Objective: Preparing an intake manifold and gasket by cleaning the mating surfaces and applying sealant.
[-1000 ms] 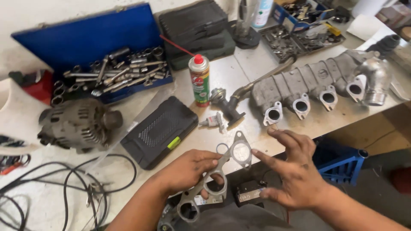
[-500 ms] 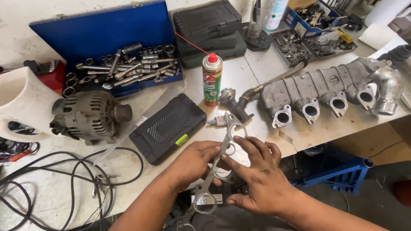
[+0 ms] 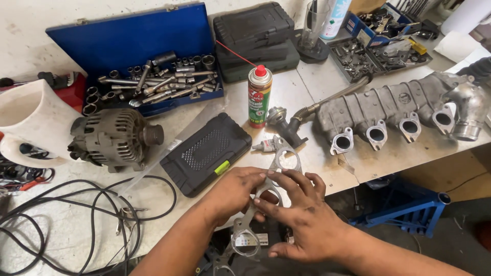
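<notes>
Both hands are now meeting on the gasket (image 3: 266, 197), a long flat metal strip with a row of round holes, held over the near edge of the bench (image 3: 317, 168). A second ago the right hand (image 3: 302, 225) was hovering open beside it with fingers spread; half a second ago it was closing in, and now it is lying flat over the middle of the strip, fingers pressing along the metal. The left hand (image 3: 232, 191) is pinching the strip from the other side, thumb and fingers closed on its edge, much as in the earlier pictures. So the gasket is passing from a one-hand hold to a two-hand grip. It is also turning more edge-on and pointing away from the person, its far end reaching toward a small sensor (image 3: 266, 145) lying on the bench, its near end hanging low below the bench edge.

The view is shifting a little too, so the bench things are sitting slightly differently in the picture, but none appears moved. The manifold (image 3: 399, 110) is lying to the right, its ports facing the person. A spray can (image 3: 259, 97) is standing upright behind the gasket, a black case (image 3: 207, 153) is lying just left of the hands, and an alternator (image 3: 115, 138) is further left. A blue socket box (image 3: 138, 41) is sitting open at the back.
</notes>
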